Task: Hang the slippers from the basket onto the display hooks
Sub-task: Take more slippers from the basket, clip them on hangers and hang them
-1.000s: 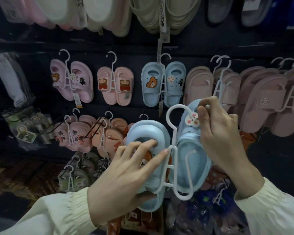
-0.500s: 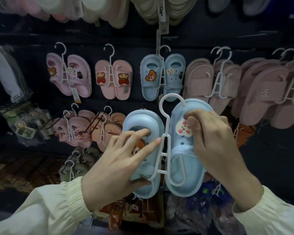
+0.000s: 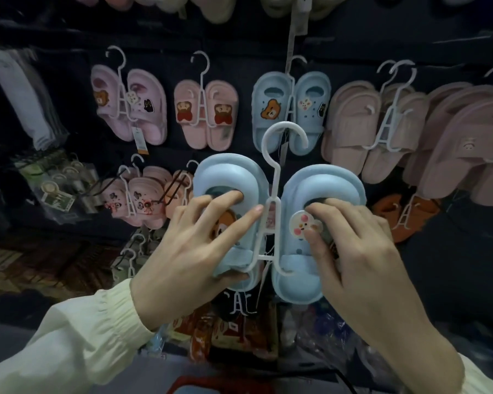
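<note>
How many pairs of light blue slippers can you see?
2. One light blue foam slipper pair, on a white plastic hanger, is held by the left hand and right hand. The other light blue pair hangs on the wall just above. More may be hidden below.

Pair of light-blue foam slippers on 1 white plastic hanger: centre, in front of dark display wall. Left hand grips the left slipper, right hand the right. Behind, upper row, left to right: lilac slipper pair, pink slipper pair, blue slipper pair above the hanger's hook, beige slipper pairs. Lower row: pale-pink slipper pairs left, orange slipper pair right.
</note>
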The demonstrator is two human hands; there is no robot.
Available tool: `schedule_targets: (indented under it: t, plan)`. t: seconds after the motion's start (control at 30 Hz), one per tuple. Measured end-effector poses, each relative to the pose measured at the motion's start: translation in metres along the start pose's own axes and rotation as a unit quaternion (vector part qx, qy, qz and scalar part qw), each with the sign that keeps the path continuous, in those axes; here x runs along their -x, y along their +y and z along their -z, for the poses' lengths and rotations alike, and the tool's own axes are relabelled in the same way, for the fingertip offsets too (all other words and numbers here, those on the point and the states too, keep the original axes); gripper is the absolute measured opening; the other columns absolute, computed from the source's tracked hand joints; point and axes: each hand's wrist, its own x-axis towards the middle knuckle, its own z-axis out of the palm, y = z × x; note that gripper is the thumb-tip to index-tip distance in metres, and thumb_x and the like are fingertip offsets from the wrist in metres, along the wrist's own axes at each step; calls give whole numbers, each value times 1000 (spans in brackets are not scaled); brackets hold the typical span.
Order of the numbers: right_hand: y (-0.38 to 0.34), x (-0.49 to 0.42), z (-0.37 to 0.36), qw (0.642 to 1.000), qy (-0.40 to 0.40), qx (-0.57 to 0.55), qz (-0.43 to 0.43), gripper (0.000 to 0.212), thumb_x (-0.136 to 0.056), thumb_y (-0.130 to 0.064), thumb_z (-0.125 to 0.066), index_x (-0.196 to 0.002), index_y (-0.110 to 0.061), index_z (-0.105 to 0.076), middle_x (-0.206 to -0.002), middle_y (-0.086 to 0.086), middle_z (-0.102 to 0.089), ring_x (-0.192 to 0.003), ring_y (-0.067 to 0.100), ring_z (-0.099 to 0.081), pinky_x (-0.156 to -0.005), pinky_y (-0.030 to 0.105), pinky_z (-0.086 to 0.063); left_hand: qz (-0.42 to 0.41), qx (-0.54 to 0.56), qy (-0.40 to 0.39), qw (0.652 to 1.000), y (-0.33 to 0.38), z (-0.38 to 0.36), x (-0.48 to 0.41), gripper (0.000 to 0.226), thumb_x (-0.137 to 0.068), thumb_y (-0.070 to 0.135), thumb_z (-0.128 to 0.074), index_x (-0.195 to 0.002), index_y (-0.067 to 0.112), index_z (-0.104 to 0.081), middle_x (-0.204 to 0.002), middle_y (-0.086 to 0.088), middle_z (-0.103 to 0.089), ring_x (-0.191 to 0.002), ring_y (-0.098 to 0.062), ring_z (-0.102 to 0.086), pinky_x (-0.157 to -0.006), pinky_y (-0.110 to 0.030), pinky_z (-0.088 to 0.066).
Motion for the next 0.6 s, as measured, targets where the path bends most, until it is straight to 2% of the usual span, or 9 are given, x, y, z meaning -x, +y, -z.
schedule_targets:
  t: [0.13, 0.27, 0.37, 0.47, 0.6]
  plan:
    - [-8, 19, -11, 996, -68, 40, -37, 43, -97, -40, -56, -131, -15, -49, -129, 2, -56, -124, 23, -51, -103, 35, -32, -21, 20, 8, 1000, -4, -11, 12, 95, -68, 40, -89, -147, 13, -46, -142, -15, -39, -115, -41, -47, -90, -57, -47]
    - [-10, 29, -24, 991, -108, 47, -66, 84, -80, -58, -63, -147, -20, -30, -141, -6, -38, -132, 22, -38, -105, 34, -23, -42, 57, 8, 997, -10, -25, 12, 93, -71, 39, -87, -149, 14, -41, -143, -14, -37, -118, -40, -46, -89, -57, -49]
    - [-6, 27, -30, 984, -116, 126, -57, 105, -72, -60, -66, -156, -18, -18, -146, 3, -35, -133, 28, -34, -104, 42, -23, -47, 80, 5, 996, -10, -32, 2, 97, -68, 38, -89, -150, 14, -42, -144, -13, -36, -119, -41, -47, -91, -57, -48]
    - [1, 20, -33, 978, -103, 168, -66, 106, -70, -51, -76, -155, -18, -22, -141, 9, -40, -131, 33, -38, -101, 50, -30, -54, 79, 14, 995, -9, -33, -11, 96, -69, 39, -89, -149, 14, -43, -143, -13, -37, -118, -40, -47, -93, -56, -49]
    - [12, 1, -32, 978, -77, 187, -57, 96, -76, -51, -68, -155, -15, -25, -140, 12, -43, -130, 35, -42, -100, 55, -35, -47, 55, 24, 997, -13, -33, -31, 95, -69, 42, -88, -149, 13, -44, -143, -13, -38, -120, -39, -46, -97, -55, -47]
